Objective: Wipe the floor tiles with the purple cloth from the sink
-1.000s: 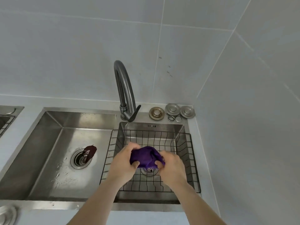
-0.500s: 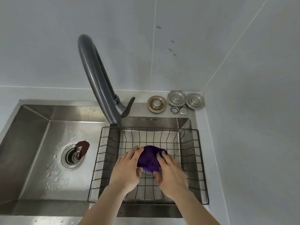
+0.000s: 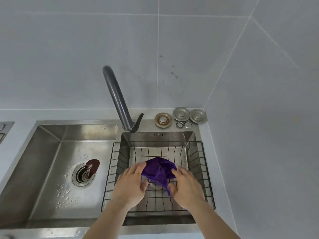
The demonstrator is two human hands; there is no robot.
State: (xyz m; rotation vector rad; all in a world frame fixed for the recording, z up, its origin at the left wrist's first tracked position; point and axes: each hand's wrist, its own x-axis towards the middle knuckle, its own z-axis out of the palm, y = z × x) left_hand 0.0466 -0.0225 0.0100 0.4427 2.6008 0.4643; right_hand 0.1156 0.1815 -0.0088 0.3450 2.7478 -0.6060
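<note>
Stainless steel forms the double-bowl sink [image 3: 51,169]: a large brushed left bowl dotted with water droplets, and a smaller right bowl fitted with a black wire basket [image 3: 110,169] of thin rectangular grid.

A dark grey gooseneck faucet [image 3: 117,97] is mounted on the ledge between the bowls, with the spout swung up and to the left. Round metal drain covers [image 3: 180,114] are laid on the ledge at the tiled corner. A dark reddish stopper [image 3: 92,166] is propped at the edge of the left drain strainer [image 3: 83,175].

The purple cloth [image 3: 158,169] is held bunched above the basket, over the right bowl's drain, with one thin tail hanging down. It appears soft, thin and crumpled; whether it is wet cannot be told.

The left hand [image 3: 130,183] is curled around the cloth's left side, fingers closed onto the fabric. The right hand [image 3: 187,185] is closed on the right side, with the tail pinched near the thumb.

The step in hand is judged to be gathering, possibly wringing, the cloth. For good results:
- The hanging tail should be folded in, so that it is not snagged on the wire.
- Any excess water should be squeezed out over the drain.
- The cloth should be lifted straight up, clear of the basket rim, before it is carried to the floor tiles, which are not in view.
</note>
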